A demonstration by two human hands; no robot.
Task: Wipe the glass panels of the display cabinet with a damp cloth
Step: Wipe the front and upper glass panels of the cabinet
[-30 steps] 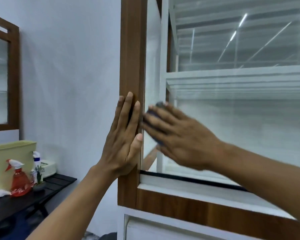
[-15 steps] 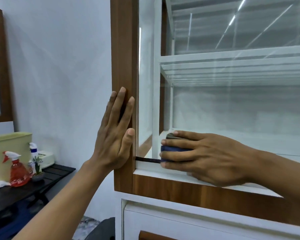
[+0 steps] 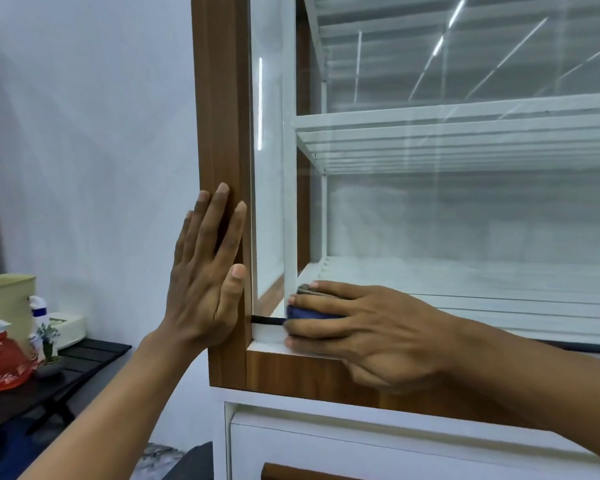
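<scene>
The display cabinet has a brown wooden frame [image 3: 219, 109] and a large glass panel [image 3: 465, 209] with white shelves behind it. My right hand [image 3: 364, 330] presses a folded dark blue cloth [image 3: 307, 311] against the glass at its bottom left corner, just above the white sill. Most of the cloth is hidden under my fingers. My left hand [image 3: 205, 275] lies flat and open against the wooden corner post, fingers pointing up, holding nothing.
A dark slatted side table [image 3: 66, 372] stands at the lower left with a red spray bottle [image 3: 4, 358], a white spray bottle [image 3: 39, 310], a small potted plant [image 3: 49, 344] and a pale yellow bin [image 3: 4, 299]. White drawers [image 3: 361, 448] sit below the glass.
My right hand moved the cloth down the glass from mid height to the bottom left corner. My left hand stayed flat on the post.
</scene>
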